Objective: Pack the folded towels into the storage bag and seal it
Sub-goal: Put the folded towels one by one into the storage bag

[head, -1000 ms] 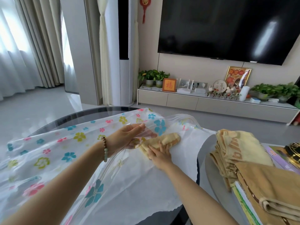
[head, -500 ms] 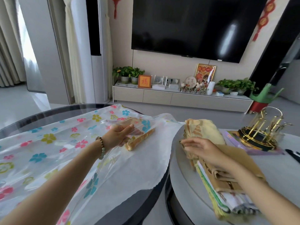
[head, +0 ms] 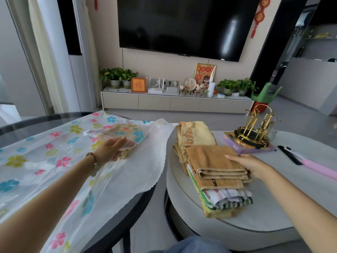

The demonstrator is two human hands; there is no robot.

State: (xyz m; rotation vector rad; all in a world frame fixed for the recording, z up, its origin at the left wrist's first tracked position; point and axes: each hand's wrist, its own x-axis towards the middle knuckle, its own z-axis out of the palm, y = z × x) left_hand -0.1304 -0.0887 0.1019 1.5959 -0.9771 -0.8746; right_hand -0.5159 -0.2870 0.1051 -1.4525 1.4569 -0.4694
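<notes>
A clear storage bag (head: pixel 45 148) printed with coloured flowers lies spread over the dark round table at the left. A tan towel (head: pixel 124 133) shows through the plastic near the bag's mouth. My left hand (head: pixel 111 149) holds up the bag's top layer at the opening. On the pale round table at the right stands a stack of folded towels (head: pixel 224 194). Its top one is a brown folded towel (head: pixel 213 162), and my right hand (head: pixel 246 163) grips its right edge. Behind it lies a yellow patterned towel (head: pixel 195 133).
A gold rack (head: pixel 253 130) stands on a purple book (head: pixel 255 149) at the back of the pale table (head: pixel 273 207). A black pen and a pink object (head: pixel 313 166) lie at its right. The dark table's rim (head: pixel 36 121) curves at the left; a narrow gap separates both tables.
My right hand left the towel in the bag, crossed to the stack and now grips the brown towel's right edge. The left hand stays at the bag's mouth. The view swung right.
</notes>
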